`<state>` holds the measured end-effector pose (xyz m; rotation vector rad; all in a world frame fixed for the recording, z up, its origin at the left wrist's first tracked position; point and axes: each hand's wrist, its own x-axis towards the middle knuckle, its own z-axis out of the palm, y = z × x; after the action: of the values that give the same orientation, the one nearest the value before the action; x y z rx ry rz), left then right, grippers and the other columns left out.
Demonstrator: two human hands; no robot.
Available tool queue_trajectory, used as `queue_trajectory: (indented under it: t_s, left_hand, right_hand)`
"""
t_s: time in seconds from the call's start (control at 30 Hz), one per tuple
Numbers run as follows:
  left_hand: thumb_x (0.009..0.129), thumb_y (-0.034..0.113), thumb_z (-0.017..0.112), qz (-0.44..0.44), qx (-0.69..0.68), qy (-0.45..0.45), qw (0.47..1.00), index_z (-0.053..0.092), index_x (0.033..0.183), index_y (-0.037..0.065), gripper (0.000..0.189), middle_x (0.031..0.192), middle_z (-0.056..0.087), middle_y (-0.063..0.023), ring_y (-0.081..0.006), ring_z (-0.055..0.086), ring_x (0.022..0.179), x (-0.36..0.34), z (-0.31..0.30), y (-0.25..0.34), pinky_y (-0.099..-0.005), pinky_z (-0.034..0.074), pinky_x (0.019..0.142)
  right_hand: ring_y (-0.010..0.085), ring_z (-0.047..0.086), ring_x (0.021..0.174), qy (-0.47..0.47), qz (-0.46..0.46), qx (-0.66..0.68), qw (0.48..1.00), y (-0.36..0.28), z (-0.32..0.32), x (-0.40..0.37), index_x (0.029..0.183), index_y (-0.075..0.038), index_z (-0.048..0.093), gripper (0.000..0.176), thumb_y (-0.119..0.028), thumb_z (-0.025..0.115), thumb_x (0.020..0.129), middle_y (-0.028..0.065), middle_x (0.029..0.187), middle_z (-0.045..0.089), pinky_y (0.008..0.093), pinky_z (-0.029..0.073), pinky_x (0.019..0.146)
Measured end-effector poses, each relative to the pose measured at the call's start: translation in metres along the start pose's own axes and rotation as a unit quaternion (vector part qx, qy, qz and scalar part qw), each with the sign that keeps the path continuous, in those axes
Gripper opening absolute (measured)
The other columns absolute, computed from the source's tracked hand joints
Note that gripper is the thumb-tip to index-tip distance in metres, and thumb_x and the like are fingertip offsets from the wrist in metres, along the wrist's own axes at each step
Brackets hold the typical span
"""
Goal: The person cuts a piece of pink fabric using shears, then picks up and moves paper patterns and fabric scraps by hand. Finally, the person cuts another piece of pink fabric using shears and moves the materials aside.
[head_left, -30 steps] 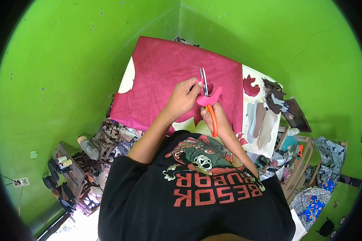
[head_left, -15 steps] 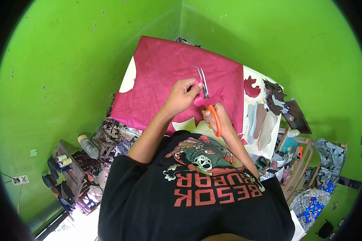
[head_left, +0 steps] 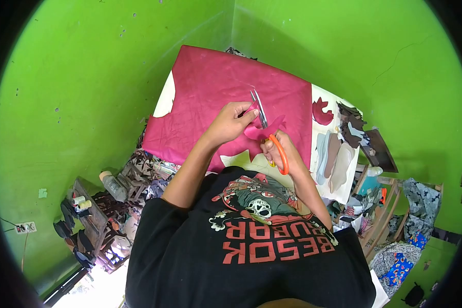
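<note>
A pair of scissors with orange handles [head_left: 283,159] is in my right hand [head_left: 288,147], its fingers wrapped round the grips. The blades point away from me, their tips slightly apart. My left hand [head_left: 230,123] pinches a dark pink cut piece of material [head_left: 262,132] beside the blades. Part of this piece hangs across the scissors near the pivot; the rest is hidden by fingers. Beneath both hands lies a large dark pink sheet [head_left: 215,77], with jagged cutouts along its near edge.
Pale table surface [head_left: 164,97] shows at the sheet's sides. To the right lie a pink scrap [head_left: 322,111], dark cut pieces [head_left: 350,128] and long sock-shaped pieces [head_left: 339,167]. A wooden rack [head_left: 387,210] with fabric stands at right. Green walls meet behind the table.
The scissors' handles and my right hand have shifted slightly right. The blade tips are a little closer together and nearer me. The pink piece has turned slightly; my left hand keeps its pinch.
</note>
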<state>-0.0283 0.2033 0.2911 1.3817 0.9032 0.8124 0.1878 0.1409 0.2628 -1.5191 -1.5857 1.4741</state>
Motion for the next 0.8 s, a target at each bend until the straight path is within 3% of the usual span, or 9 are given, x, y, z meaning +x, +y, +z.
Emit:
queue_trajectory:
  t_s: [0.2, 0.27, 0.4, 0.57, 0.8]
  left_hand:
    - [0.099, 0.012, 0.066, 0.02, -0.132, 0.068, 0.989, 0.068, 0.094, 0.002, 0.012, 0.084, 0.066, 0.0025, -0.0043, 0.058, 0.079, 0.003, 0.012, -0.011, -0.0227, 0.047, 0.072]
    - [0.097, 0.009, 0.069, 0.015, -0.231, 0.146, 0.962, 0.069, 0.097, 0.001, 0.008, 0.085, 0.068, 0.0004, -0.0045, 0.06, 0.077, 0.002, 0.017, -0.007, -0.0203, 0.047, 0.067]
    - [0.095, 0.009, 0.072, -0.013, -0.232, 0.169, 0.958, 0.07, 0.096, 0.001, 0.009, 0.082, 0.067, 0.0, -0.0041, 0.059, 0.072, 0.004, 0.018, -0.005, -0.0187, 0.045, 0.061]
    - [0.094, 0.015, 0.074, -0.035, -0.181, 0.168, 0.968, 0.071, 0.091, 0.001, 0.015, 0.072, 0.065, 0.0014, -0.0033, 0.055, 0.063, 0.005, 0.019, -0.012, -0.0195, 0.042, 0.057]
    - [0.096, 0.016, 0.073, -0.034, -0.168, 0.14, 0.975, 0.068, 0.088, 0.003, 0.016, 0.068, 0.06, 0.0044, -0.0026, 0.049, 0.056, 0.006, 0.016, -0.013, -0.0198, 0.037, 0.051]
  right_hand:
    - [0.0094, 0.05, 0.062, 0.003, 0.029, 0.052, 0.998, -0.015, -0.001, -0.005, 0.085, 0.0, 0.052, 0.082, -0.08, 0.07, 0.074, 0.0002, 0.068, 0.051, 0.0297, 0.045, 0.054]
    - [0.009, 0.051, 0.065, 0.02, -0.017, 0.025, 0.999, -0.023, 0.002, -0.007, 0.09, 0.0, 0.054, 0.08, -0.076, 0.073, 0.074, 0.0001, 0.07, 0.052, 0.0294, 0.045, 0.058]
    - [0.0097, 0.052, 0.068, 0.011, 0.005, 0.011, 1.0, -0.008, 0.007, -0.004, 0.094, -0.001, 0.056, 0.077, -0.074, 0.074, 0.076, -0.0001, 0.073, 0.053, 0.0289, 0.045, 0.062]
    - [0.0104, 0.053, 0.068, -0.003, -0.02, 0.117, 0.993, -0.009, 0.011, -0.005, 0.103, 0.0, 0.058, 0.081, -0.075, 0.072, 0.077, 0.0011, 0.078, 0.056, 0.0283, 0.046, 0.061]
    - [0.0101, 0.053, 0.066, 0.015, -0.059, 0.103, 0.993, -0.021, 0.013, -0.011, 0.108, -0.001, 0.056, 0.079, -0.074, 0.069, 0.081, 0.0002, 0.077, 0.054, 0.0275, 0.045, 0.059]
